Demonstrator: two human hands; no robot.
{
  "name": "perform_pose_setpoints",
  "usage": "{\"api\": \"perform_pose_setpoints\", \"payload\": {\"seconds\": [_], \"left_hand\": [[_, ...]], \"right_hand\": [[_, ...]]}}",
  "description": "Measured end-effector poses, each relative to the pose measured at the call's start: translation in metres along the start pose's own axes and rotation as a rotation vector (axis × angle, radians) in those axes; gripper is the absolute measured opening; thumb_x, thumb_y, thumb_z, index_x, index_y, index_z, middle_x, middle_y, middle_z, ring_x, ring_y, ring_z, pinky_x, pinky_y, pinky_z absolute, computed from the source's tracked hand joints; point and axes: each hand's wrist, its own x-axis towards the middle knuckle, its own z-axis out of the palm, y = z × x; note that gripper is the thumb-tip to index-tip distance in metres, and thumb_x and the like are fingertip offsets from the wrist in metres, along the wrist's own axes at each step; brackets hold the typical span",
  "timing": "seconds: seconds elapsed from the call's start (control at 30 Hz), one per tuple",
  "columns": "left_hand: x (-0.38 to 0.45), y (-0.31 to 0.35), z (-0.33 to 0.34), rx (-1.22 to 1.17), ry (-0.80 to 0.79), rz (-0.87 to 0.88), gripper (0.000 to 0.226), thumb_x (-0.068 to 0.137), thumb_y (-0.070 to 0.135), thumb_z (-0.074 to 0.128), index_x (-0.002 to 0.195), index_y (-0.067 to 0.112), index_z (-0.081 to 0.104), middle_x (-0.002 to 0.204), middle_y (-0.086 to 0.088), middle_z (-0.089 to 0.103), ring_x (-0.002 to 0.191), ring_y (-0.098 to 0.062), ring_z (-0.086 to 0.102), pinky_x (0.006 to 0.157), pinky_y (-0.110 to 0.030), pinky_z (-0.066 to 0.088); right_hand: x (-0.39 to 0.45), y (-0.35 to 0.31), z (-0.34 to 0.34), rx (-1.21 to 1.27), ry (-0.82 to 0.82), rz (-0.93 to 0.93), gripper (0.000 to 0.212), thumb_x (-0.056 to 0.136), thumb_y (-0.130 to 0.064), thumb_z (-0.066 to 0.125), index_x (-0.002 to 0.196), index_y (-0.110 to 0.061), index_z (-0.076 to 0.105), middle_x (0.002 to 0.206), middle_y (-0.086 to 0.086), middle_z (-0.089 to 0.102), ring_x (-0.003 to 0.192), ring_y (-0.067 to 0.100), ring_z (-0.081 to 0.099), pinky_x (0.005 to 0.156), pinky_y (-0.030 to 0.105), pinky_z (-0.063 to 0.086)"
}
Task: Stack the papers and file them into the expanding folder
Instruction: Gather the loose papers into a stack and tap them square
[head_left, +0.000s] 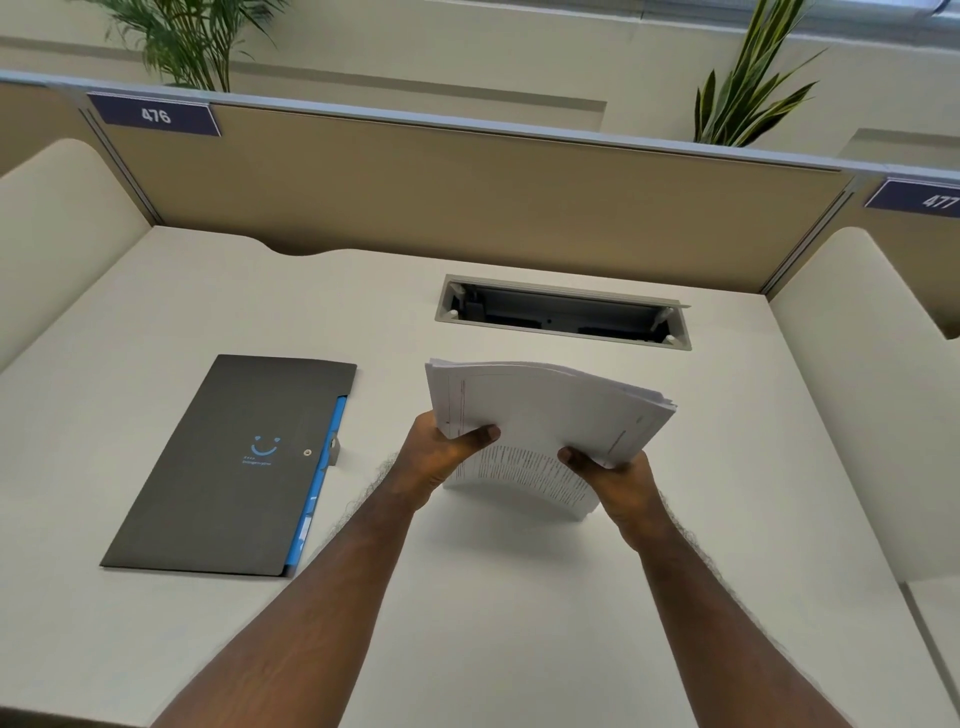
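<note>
Gripping one stack of papers (545, 415) from both sides, the two hands hold it on edge, its lower edge on or just above the tabletop (519, 597); contact cannot be confirmed. The left hand (441, 452) clamps the stack's left side, thumb across the front sheet. The right hand (618, 475) clamps the lower right side, thumb likewise on the front. The sheets bow forward, and their upper edges fan slightly apart.

One expanding folder (239, 467), dark with a blue inner edge and a smiling-face mark, lies flat and closed to the left of the stack, apart from it. Nothing lies between them.

Behind the stack, one open cable hatch (563, 312) is recessed in the tabletop. One partition (467, 182) carries two number plates, 476 (156, 115) and 477 (924, 198). Two plants (192, 41) rise behind it.
</note>
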Motion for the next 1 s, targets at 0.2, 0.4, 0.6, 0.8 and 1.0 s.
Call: {"api": "perform_pose_setpoints", "payload": {"seconds": [0.2, 0.4, 0.6, 0.8, 1.0], "left_hand": [[-0.001, -0.003, 0.001, 0.007, -0.003, -0.028, 0.041, 0.069, 0.032, 0.079, 0.109, 0.024, 0.068, 0.106, -0.001, 0.073, 0.098, -0.013, 0.067, 0.077, -0.026, 0.052], [0.007, 0.003, -0.003, -0.025, 0.011, -0.115, 0.025, 0.088, 0.023, 0.069, 0.112, 0.017, 0.067, 0.104, -0.003, 0.075, 0.089, -0.016, 0.073, 0.069, -0.026, 0.057], [0.022, -0.021, -0.004, -0.061, 0.066, -0.400, 0.023, 0.091, 0.019, 0.065, 0.111, 0.008, 0.067, 0.111, -0.010, 0.071, 0.097, -0.027, 0.069, 0.087, -0.045, 0.056], [0.025, -0.053, -0.004, -0.066, 0.131, -0.578, 0.023, 0.096, -0.002, 0.046, 0.091, 0.010, 0.066, 0.107, -0.015, 0.068, 0.090, -0.027, 0.067, 0.079, -0.037, 0.054], [0.022, -0.068, -0.002, 0.034, 0.085, -0.646, 0.039, 0.092, -0.006, 0.035, 0.095, 0.018, 0.066, 0.095, -0.007, 0.072, 0.092, -0.027, 0.066, 0.092, -0.045, 0.050]], "right_hand": [[0.001, 0.007, -0.002, -0.007, -0.011, 0.032, 0.043, 0.062, -0.034, 0.087, 0.100, -0.019, 0.073, 0.104, 0.008, 0.075, 0.104, 0.027, 0.069, 0.089, 0.046, 0.056], [0.015, -0.005, -0.004, -0.133, -0.001, 0.059, 0.016, 0.077, -0.022, 0.079, 0.091, -0.019, 0.073, 0.093, 0.007, 0.076, 0.087, 0.026, 0.074, 0.077, 0.043, 0.060], [0.026, 0.013, -0.006, -0.181, 0.017, 0.248, 0.038, 0.081, -0.026, 0.076, 0.113, -0.007, 0.068, 0.103, 0.009, 0.074, 0.092, 0.025, 0.072, 0.085, 0.043, 0.058], [0.022, 0.042, -0.007, -0.163, 0.042, 0.356, 0.020, 0.089, -0.016, 0.067, 0.106, -0.006, 0.069, 0.107, 0.014, 0.072, 0.088, 0.023, 0.069, 0.085, 0.041, 0.056], [0.018, 0.058, -0.007, -0.277, 0.058, 0.392, 0.017, 0.089, -0.012, 0.065, 0.105, -0.007, 0.068, 0.108, 0.013, 0.071, 0.093, 0.025, 0.067, 0.079, 0.033, 0.053]]}}
